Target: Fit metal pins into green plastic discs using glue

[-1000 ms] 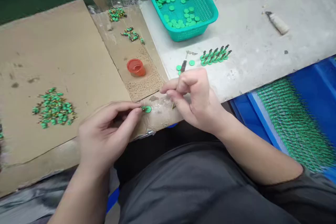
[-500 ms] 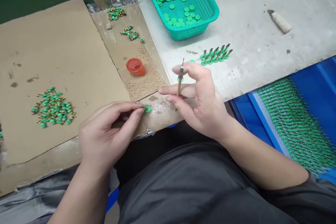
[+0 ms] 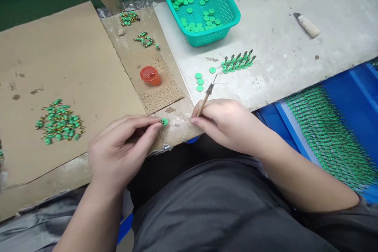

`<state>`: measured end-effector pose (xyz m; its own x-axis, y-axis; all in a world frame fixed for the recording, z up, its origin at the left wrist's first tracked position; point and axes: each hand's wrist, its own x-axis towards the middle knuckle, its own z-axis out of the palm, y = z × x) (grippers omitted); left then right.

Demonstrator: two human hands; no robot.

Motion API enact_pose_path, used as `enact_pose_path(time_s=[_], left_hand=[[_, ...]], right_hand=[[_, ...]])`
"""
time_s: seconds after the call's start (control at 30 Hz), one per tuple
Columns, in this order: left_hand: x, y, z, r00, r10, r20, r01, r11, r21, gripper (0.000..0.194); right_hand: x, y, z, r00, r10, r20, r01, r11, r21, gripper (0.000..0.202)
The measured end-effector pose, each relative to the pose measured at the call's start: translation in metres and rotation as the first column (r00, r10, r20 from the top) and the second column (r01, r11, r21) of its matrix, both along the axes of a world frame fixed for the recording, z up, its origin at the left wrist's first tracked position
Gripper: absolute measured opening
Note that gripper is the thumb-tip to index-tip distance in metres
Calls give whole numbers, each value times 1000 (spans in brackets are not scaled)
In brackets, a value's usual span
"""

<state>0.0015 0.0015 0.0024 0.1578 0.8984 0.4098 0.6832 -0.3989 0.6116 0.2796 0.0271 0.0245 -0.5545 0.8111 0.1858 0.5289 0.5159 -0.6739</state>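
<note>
My left hand (image 3: 118,147) is closed in a pinch at the bench's front edge, on a small figure with a round green base (image 3: 164,122). Most of the figure is hidden by the fingertips; the green disc sticks out to the right. In my right hand (image 3: 228,124) is a thin wooden-handled needle tool (image 3: 209,89), its metal tip pointing up and away. That hand rests near the bench edge, apart from the left. Beyond it lie several loose green discs (image 3: 200,82) and a cluster of small dark figures standing on green discs (image 3: 238,63).
A teal basket (image 3: 203,40) with green discs stands at the back. A red cup (image 3: 150,75) of liquid sits on speckled cardboard. Green-and-gold figure pieces (image 3: 61,122) are heaped at left. A white-handled tool (image 3: 307,25) lies right. A blue tray (image 3: 348,86) holds rows of green pieces.
My right hand has drawn down and closed its raised fingers around the needle tool's handle, uncovering the loose discs. My left hand keeps its pinch in place. The view has shifted slightly.
</note>
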Motion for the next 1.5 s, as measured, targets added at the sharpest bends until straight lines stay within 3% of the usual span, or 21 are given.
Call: enact_pose_path(time_s=[0.17, 0.33, 0.57, 0.97, 1.13, 1.3, 1.5], left_hand=[[-1, 1, -2, 999, 4, 43, -2, 999, -34, 6], [-1, 0, -4, 995, 46, 87, -41, 997, -66, 9], [-1, 0, -5, 994, 71, 79, -66, 996, -64, 10], [1, -1, -5, 993, 86, 80, -81, 994, -68, 11], [-1, -1, -6, 994, 77, 71, -72, 995, -65, 10], [0, -1, -5, 996, 70, 61, -67, 996, -55, 9], [-2, 0, -3, 997, 33, 63, -30, 998, -46, 9]], right_hand=[[-33, 14, -11, 976, -13, -219, 1, 998, -55, 27], [-57, 27, -20, 985, 71, -158, -73, 997, -4, 25], [-56, 28, -22, 978, 141, -155, -137, 990, 36, 27], [-58, 28, -22, 990, 112, -90, -109, 993, 45, 30], [-58, 28, -24, 981, 133, -138, -124, 990, 70, 31], [-61, 30, -24, 989, 136, -57, -130, 985, 110, 41], [-63, 32, -18, 992, 128, -21, -127, 991, 39, 34]])
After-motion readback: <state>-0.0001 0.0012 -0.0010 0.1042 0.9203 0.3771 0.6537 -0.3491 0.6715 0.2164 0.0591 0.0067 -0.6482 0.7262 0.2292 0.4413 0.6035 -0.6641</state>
